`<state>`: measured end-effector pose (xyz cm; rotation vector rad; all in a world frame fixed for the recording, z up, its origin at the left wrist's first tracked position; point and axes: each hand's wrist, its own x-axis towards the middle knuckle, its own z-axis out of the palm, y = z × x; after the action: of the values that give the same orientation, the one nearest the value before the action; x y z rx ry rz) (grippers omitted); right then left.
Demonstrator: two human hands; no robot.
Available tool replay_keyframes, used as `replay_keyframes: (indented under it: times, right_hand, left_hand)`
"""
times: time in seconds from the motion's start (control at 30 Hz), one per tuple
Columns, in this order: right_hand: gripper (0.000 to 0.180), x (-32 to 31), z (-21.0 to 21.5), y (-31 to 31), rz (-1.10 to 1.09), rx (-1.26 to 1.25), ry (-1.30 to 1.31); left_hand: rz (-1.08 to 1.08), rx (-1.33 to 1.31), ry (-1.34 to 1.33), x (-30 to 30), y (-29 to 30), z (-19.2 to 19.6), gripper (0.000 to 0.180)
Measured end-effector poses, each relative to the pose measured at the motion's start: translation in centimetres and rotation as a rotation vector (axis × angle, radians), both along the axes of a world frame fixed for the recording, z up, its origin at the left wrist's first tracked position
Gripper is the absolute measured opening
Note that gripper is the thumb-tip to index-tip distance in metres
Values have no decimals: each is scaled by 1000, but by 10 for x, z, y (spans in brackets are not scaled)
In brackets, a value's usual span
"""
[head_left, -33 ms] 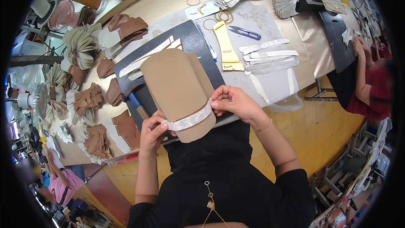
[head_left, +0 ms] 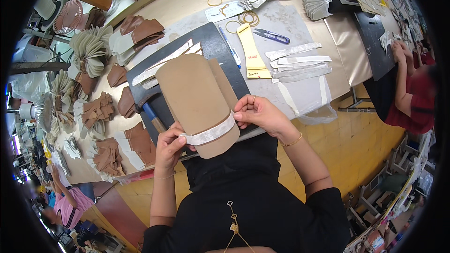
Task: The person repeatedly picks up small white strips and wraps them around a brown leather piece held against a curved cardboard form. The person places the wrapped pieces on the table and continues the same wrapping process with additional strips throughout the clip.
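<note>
A tan, round-ended flat piece (head_left: 194, 84) lies over a black board (head_left: 213, 42) at the table's near edge, with another tan piece partly hidden beneath it. Across its near end runs a white strip (head_left: 211, 134). My left hand (head_left: 171, 141) pinches the strip's left end between thumb and fingers. The strip's right end is pinched by my right hand (head_left: 255, 114), at the piece's right edge. A hammer with a blue and wooden handle (head_left: 152, 118) rests just left of the tan piece. Above it, more white strips (head_left: 161, 68) lie partly covered on the board.
To the right are loose white strips (head_left: 302, 61), a yellow template (head_left: 253, 51), blue thread snips (head_left: 272, 36), a pen (head_left: 229, 47) and rubber bands (head_left: 248, 18). Stacks of brown and white cut pieces (head_left: 101, 107) crowd the left. A person in red (head_left: 412, 93) works at the far right.
</note>
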<state>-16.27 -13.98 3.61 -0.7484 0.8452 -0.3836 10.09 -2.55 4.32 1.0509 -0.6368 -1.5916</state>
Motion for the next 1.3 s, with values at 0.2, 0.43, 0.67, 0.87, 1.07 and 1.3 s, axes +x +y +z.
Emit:
replay_keyframes:
  times: [0.2,0.43,0.67,0.87,1.07,1.3]
  right_hand:
    - [19,-1,-1,11,-24,-69,57]
    - [22,2,37,6,-106,-662,317]
    - [57,61,84,57,359,-1648,384]
    - [69,42,48,47,257,-1729,344]
    - [93,36,11,64,-166,-1196,266]
    - [86,11,3,53,-70,-746,51]
  left_hand:
    - [15,0,-14,-2,-1,1,17]
    - [22,10,10,-3,0,-3,18]
    - [208,3,33,-15,10,2,15]
    - [125,-34,-58,-8,7,-1,15]
    - [68,-19,25,-6,1,-10,17]
    - [18,11,-64,-1,-5,10,15]
